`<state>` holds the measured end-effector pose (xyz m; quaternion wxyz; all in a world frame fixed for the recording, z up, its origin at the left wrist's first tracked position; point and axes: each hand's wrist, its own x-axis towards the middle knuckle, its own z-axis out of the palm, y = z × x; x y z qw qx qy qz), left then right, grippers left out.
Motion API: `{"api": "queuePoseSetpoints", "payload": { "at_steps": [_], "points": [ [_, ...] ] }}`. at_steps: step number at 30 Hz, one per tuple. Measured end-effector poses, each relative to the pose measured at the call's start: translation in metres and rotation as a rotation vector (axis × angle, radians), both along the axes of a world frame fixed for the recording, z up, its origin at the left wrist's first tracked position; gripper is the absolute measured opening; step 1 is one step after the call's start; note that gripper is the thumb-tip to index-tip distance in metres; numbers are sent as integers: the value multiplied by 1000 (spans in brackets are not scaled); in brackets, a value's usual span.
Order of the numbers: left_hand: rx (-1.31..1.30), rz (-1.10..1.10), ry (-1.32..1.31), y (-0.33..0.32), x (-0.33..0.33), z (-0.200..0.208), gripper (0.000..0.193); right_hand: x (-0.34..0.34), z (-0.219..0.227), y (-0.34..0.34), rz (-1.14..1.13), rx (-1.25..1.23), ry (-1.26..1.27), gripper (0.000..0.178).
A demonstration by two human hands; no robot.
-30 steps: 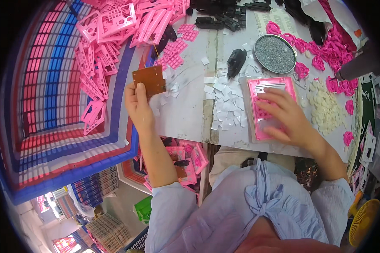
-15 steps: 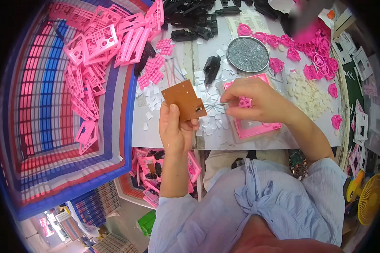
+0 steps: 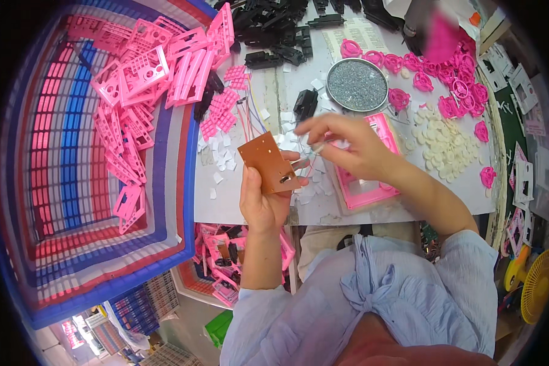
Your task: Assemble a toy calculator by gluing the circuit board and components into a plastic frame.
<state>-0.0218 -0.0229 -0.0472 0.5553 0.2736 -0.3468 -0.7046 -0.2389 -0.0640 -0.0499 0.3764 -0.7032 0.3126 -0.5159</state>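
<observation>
My left hand [image 3: 266, 204] grips a brown circuit board [image 3: 267, 161] by its lower edge, tilted above the table. Thin coloured wires [image 3: 245, 116] reach up past its top corner, and more wires emerge at its right side. Close by, my right hand [image 3: 354, 146] is closed in a pinch on the wires beside the board; its fingertips partly hide them. Beneath the right forearm lies a pink plastic casing [image 3: 355, 194], partly covered by the hand. A black plastic part [image 3: 305, 105] rests just beyond the board, among small white squares [image 3: 226, 160].
A round dish of grey metal bits [image 3: 357, 84] stands beyond my right hand, near pink ring-shaped parts [image 3: 460, 88] and cream discs [image 3: 448, 143]. A striped basket [image 3: 165, 201] with pink panels [image 3: 143, 70] is on the left. Black parts [image 3: 268, 24] fill the back.
My left hand has brought the board a little nearer and to the right. My right hand has shifted left, closer to the board's edge. A blurred pink shape shows at the upper right.
</observation>
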Motion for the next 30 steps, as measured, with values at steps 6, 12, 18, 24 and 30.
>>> {"api": "queuePoseSetpoints", "payload": {
  "at_steps": [6, 12, 18, 24, 30],
  "points": [
    [-50, 22, 62, -4, 9, 2, 57, 19, 13, 13, 420, 815, -154, 18],
    [-249, 218, -284, 4, 16, 10, 52, -3, 32, 39, -106, 160, 240, 20],
    [-161, 140, -238, 10, 11, -5, 55, -43, 61, 80, -259, 104, 325, 19],
    [-15, -6, 85, 16, -14, 1, 56, -46, 58, 65, -351, -366, 435, 21],
    [79, -104, 209, 14, -10, -18, 47, -16, 61, 64, -63, 34, 221, 17]
  ]
}}
